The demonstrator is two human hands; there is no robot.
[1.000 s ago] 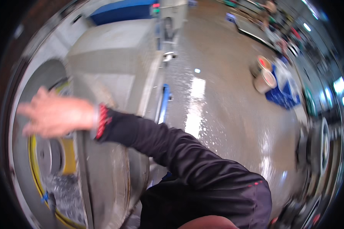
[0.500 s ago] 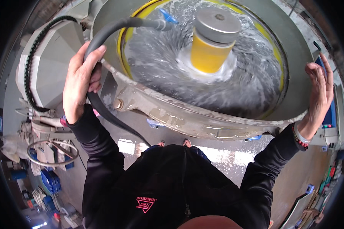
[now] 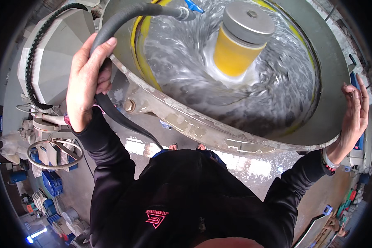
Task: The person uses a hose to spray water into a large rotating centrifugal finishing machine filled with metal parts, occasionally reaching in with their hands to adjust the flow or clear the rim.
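A thick grey hose (image 3: 124, 15) runs through my left hand (image 3: 87, 80), whose fingers and thumb are wrapped round it at the near left rim of a large round tub (image 3: 186, 113). The hose arches over the rim and ends in a metal fitting with a blue lever valve (image 3: 194, 5) above the tub. Grey, foamy water (image 3: 182, 62) swirls inside, blurred by motion, with small pieces in it. From the middle rises a yellow post (image 3: 235, 53) with a grey metal cap (image 3: 250, 25). At the right rim, my right hand (image 3: 354, 111) holds nothing, its fingers stretched upward, wrist against the edge.
On the left stand a pale faceted housing (image 3: 56, 58) with a black ribbed cable (image 3: 29, 68) and a handwheel (image 3: 56, 166). Blue bins (image 3: 52, 183) sit below. Wet patches shine on the floor (image 3: 252, 167). A board (image 3: 314, 231) leans at the lower right.
The tub and its post appear shifted a little rightward in view. The hose end now shows higher and farther right. The water's swirl pattern differs; my left hand keeps its hold.
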